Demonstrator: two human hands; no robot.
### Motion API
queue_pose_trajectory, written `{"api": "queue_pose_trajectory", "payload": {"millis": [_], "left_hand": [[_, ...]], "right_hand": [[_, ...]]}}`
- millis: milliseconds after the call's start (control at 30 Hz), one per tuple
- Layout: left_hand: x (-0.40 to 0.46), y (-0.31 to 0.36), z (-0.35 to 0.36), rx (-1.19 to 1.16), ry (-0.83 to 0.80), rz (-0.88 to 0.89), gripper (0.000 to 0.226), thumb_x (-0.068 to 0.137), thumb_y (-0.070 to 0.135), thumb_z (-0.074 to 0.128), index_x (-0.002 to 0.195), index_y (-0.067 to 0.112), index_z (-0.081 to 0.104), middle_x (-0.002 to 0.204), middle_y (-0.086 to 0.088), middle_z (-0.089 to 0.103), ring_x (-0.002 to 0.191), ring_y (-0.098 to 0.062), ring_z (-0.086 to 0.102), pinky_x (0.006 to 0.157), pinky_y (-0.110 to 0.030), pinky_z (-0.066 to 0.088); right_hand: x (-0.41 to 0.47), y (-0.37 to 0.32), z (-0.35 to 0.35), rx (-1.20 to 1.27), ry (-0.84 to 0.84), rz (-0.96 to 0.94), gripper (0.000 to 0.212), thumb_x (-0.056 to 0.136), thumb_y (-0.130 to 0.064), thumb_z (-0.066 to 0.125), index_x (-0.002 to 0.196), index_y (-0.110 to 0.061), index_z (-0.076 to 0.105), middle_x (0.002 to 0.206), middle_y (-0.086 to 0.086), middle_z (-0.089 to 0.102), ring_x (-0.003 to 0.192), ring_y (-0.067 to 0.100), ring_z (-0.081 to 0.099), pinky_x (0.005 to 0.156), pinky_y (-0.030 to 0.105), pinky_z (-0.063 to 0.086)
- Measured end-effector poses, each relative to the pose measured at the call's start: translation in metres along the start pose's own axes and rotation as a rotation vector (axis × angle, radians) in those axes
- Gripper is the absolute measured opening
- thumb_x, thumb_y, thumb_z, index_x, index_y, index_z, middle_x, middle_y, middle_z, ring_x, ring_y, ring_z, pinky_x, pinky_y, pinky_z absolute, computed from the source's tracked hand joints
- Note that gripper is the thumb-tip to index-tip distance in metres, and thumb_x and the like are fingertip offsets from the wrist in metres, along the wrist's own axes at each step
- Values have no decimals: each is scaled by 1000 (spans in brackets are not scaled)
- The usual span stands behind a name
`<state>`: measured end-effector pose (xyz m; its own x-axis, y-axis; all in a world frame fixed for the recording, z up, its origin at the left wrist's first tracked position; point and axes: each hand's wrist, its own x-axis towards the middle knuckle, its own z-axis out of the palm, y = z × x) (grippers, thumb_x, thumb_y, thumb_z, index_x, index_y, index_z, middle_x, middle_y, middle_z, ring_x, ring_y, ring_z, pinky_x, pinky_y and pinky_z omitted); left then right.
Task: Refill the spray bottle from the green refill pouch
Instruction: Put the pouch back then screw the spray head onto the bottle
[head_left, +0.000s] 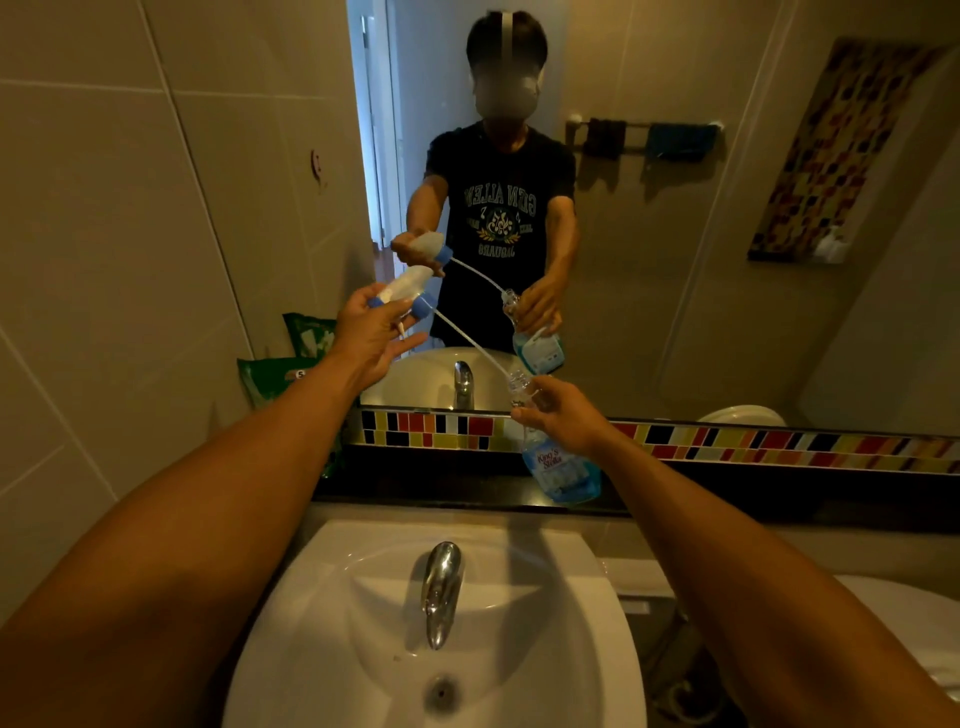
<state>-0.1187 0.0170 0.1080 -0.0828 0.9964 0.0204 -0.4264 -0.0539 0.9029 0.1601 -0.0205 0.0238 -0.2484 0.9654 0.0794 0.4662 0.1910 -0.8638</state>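
Observation:
My right hand (563, 421) grips the neck of the clear spray bottle (561, 470), which holds a little blue liquid and stands tilted on the dark counter ledge. My left hand (371, 330) holds the white and blue spray head (410, 293) up and to the left. Its thin dip tube (467, 338) slants down to the bottle's open mouth (519, 384); whether the tip is still inside I cannot tell. The green refill pouch (275, 379) leans against the wall at the left, partly behind my left forearm.
A white basin (587, 613) with a chrome tap (440, 587) lies below my arms. A coloured mosaic strip (753, 444) runs under the mirror (649, 234), which reflects a person and the bottle. A toilet (904, 618) stands at the right.

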Motion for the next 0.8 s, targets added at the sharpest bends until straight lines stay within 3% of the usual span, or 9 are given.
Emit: {"api": "queue_pose_trajectory", "payload": {"millis": [167, 367, 567, 800], "left_hand": [[-7, -17, 12, 75, -58, -55, 46, 91, 4, 63, 134, 11, 47, 134, -19, 54, 121, -37, 59, 89, -52, 54], [-12, -39, 18, 110, -76, -92, 38, 89, 4, 66, 122, 17, 55, 129, -15, 58, 112, -33, 64, 89, -53, 55], [-19, -54, 17, 137, -75, -86, 30, 87, 6, 68, 111, 22, 60, 124, -11, 61, 108, -27, 64, 87, -44, 56], [-27, -66, 13, 153, -99, -76, 34, 86, 6, 68, 115, 21, 59, 123, -12, 61, 113, -31, 62, 77, -39, 57]], "right_hand": [[2, -10, 10, -2, -18, -38, 30, 93, -22, 72, 115, -8, 59, 104, 2, 70, 96, 13, 68, 88, 35, 57], [11, -15, 21, -27, -27, -58, 25, 90, -30, 76, 109, -32, 61, 109, 2, 73, 101, 19, 71, 94, 48, 57], [13, -25, 31, -54, 9, -84, 28, 89, -32, 76, 112, -22, 64, 102, 2, 73, 94, 18, 70, 83, 38, 58], [10, -32, 38, -33, 2, -93, 31, 92, -28, 73, 118, -14, 64, 98, 0, 71, 86, 10, 69, 70, 21, 50]]}}
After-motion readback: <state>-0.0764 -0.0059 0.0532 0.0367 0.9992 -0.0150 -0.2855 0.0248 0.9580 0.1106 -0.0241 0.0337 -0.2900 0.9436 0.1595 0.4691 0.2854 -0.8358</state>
